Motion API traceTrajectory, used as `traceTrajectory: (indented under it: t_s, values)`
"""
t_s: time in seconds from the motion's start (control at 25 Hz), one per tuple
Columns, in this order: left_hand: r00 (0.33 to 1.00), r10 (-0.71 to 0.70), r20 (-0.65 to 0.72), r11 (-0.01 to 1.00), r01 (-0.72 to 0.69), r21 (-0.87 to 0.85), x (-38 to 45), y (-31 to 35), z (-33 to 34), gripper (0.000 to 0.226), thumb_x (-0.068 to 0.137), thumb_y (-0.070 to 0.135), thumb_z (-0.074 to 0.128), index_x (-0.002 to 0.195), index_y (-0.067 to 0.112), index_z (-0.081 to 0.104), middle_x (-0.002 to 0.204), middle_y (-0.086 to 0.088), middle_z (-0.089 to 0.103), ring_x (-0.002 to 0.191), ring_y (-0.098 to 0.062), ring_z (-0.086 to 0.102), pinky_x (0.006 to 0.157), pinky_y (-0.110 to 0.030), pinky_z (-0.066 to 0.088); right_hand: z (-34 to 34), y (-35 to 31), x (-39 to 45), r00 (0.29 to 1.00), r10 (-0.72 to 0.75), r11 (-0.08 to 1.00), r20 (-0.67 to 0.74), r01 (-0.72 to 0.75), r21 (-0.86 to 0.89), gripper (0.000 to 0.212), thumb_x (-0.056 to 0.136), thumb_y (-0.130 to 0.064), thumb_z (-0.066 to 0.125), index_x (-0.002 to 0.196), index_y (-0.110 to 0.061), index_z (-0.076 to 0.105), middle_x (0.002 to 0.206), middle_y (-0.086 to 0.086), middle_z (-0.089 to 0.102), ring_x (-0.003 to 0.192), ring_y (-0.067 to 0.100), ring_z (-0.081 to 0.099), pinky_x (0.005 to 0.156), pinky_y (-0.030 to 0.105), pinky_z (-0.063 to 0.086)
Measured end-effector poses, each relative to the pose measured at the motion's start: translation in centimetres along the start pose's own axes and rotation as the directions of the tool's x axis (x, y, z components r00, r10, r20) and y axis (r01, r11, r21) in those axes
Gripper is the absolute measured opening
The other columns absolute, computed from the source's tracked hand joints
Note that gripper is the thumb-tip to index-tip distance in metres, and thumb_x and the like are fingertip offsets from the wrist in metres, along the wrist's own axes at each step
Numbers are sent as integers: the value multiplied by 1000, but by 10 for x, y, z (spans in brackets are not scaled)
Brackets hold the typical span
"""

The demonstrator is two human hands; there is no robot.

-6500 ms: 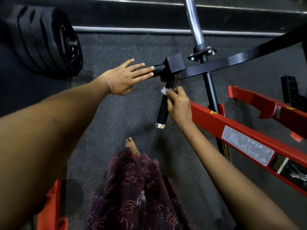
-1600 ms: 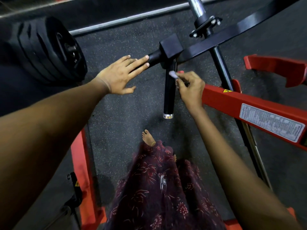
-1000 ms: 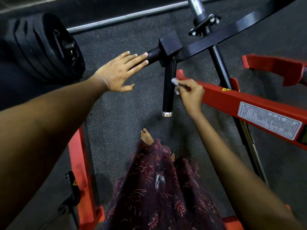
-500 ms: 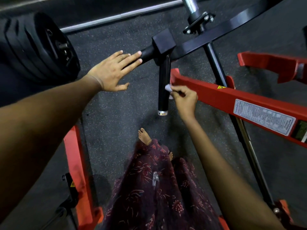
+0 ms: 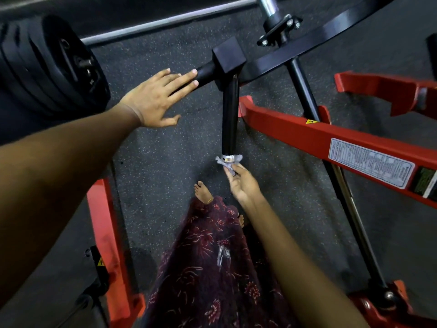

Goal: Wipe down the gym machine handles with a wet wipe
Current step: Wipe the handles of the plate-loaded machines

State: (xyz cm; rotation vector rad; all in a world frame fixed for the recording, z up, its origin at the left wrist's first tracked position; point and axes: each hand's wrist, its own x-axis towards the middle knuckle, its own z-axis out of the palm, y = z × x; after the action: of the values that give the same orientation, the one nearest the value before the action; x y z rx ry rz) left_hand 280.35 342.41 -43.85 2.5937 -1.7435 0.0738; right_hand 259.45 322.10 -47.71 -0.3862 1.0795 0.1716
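Note:
A black vertical handle [image 5: 229, 119] hangs down from a black block [image 5: 228, 55] on the machine arm and ends in a silver cap. My right hand [image 5: 242, 183] is just below that cap and pinches a small white wet wipe [image 5: 228, 160], which wraps around the handle's bottom tip. My left hand [image 5: 158, 98] lies flat with straight fingers on the short black side handle [image 5: 204, 73] that sticks out to the left of the block.
Red frame beams [image 5: 307, 136] run to the right and a red bar [image 5: 104, 223] lies on the left floor. Stacked black weight plates [image 5: 47, 65] stand at upper left. A chrome post [image 5: 266, 5] rises behind. My bare foot [image 5: 202, 191] and patterned skirt are below.
My right hand has slid the wipe down the vertical handle, from its upper part to the silver tip. My left hand has stayed on the side handle.

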Motion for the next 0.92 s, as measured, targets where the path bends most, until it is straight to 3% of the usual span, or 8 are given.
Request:
traceTrajectory:
  t_s: [0.08, 0.2, 0.32, 0.44, 0.56, 0.68, 0.76, 0.92]
  values:
    - [1000, 4, -1, 1000, -4, 4, 1, -1, 0, 84, 84, 48, 36, 150, 17, -6, 155, 2, -21, 122, -40, 43, 110, -49, 22, 6, 3, -13, 995, 95, 987, 24, -97, 130, 19, 95, 7, 37, 90, 7, 56, 99, 19, 63, 97, 20, 60, 87, 21, 49]
    - [1000, 10, -1, 1000, -10, 21, -1, -2, 1, 84, 84, 47, 36, 151, 14, -1, 155, 1, -19, 122, -41, 43, 110, -49, 23, 10, -11, -19, 994, 66, 991, -87, -55, 124, 20, 95, 9, 36, 89, 6, 56, 115, 23, 56, 113, 26, 53, 100, 24, 37]
    - [1000, -5, 0, 1000, 5, 21, 1, 0, 0, 83, 83, 48, 35, 151, 10, 5, 155, -2, -14, 121, -41, 44, 109, -50, 24, 19, -9, -14, 987, 91, 992, -131, -78, 101, 25, 95, 10, 35, 112, 12, 52, 135, 24, 45, 129, 30, 43, 108, 27, 31]
    - [1000, -5, -6, 1000, 5, 30, 1, -1, 0, 82, 83, 48, 34, 150, 8, 9, 155, -4, -11, 120, -41, 44, 108, -51, 24, 24, -1, -17, 982, 161, 972, -102, -140, 188, 34, 94, 10, 36, 127, 16, 41, 135, 27, 45, 123, 31, 49, 109, 27, 31]
    - [1000, -1, -1, 1000, 1, 31, 1, -1, 0, 81, 83, 47, 34, 150, 8, 9, 155, -7, -7, 120, -41, 44, 109, -51, 25, 11, -6, -18, 964, -160, 984, -211, 140, -106, 29, 87, 11, 51, 116, 12, 55, 103, 19, 64, 82, 19, 62, 95, 31, 47]
    - [1000, -17, 9, 999, 17, 31, 1, 1, -2, 81, 84, 47, 33, 150, 9, 8, 155, -4, -10, 121, -41, 43, 109, -50, 24, 7, 0, -18, 800, -594, 643, -86, 408, -648, 21, 80, 0, 67, 101, -1, 70, 88, 3, 69, 72, 3, 61, 75, 12, 49]
    - [1000, -12, -3, 1000, 12, 24, 2, 0, -1, 81, 84, 47, 33, 151, 10, 6, 155, -1, -15, 120, -41, 43, 110, -49, 23, 8, 4, -15, 744, -668, 511, -6, 453, -730, 17, 80, -10, 71, 96, -5, 73, 86, -1, 69, 72, -1, 60, 68, 6, 46]
    - [1000, -11, 11, 1000, 11, 19, 1, -1, 0, 83, 83, 48, 34, 151, 14, -1, 155, 0, -16, 121, -40, 44, 110, -49, 22, 0, 4, -8, 776, -623, 601, -103, 390, -697, 18, 81, -4, 68, 99, -4, 72, 93, 5, 71, 80, 9, 65, 78, 19, 53]
